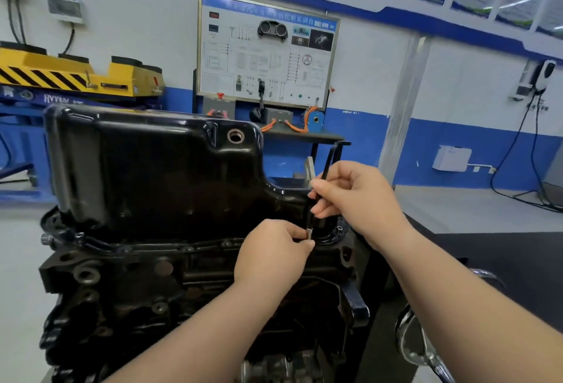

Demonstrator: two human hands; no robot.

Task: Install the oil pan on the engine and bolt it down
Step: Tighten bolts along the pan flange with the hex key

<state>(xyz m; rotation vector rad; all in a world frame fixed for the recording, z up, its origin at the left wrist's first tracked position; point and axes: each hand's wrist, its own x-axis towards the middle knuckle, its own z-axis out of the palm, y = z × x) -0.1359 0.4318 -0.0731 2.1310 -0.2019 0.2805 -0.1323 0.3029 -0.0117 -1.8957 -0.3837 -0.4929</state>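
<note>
The oil pan [158, 169] sits upside-up on the engine [137, 285], its flange [189, 245] lying along the block's top edge, so I judge the placing done and the bolting in hand. My right grip [356, 197] is closed round the shaft of a long black wrench [327, 163], fingers curled about its middle, which lets me keep the shaft upright and spin it lightly. My left grip [271, 251] pinches the small silvery socket [308, 232] at the wrench's low end between thumb and fingertips, right at the flange near the pan's right corner. I hold it there to steer the tip onto its hole (whether a bolt sits in the socket I cannot tell, my fingers hide it).

Just right of the socket, one bolt head [340, 227] stands on the curved end of the flange, so that corner looks partly fastened.

The pan's tall wall rises immediately left of the shaft and steps down toward the right, leaving a pocket where the wrench stands close to the black metal. Above and to the right the air is open, so the handle has room to turn. Far behind stands a training board [265, 50], well apart from the work.
</note>
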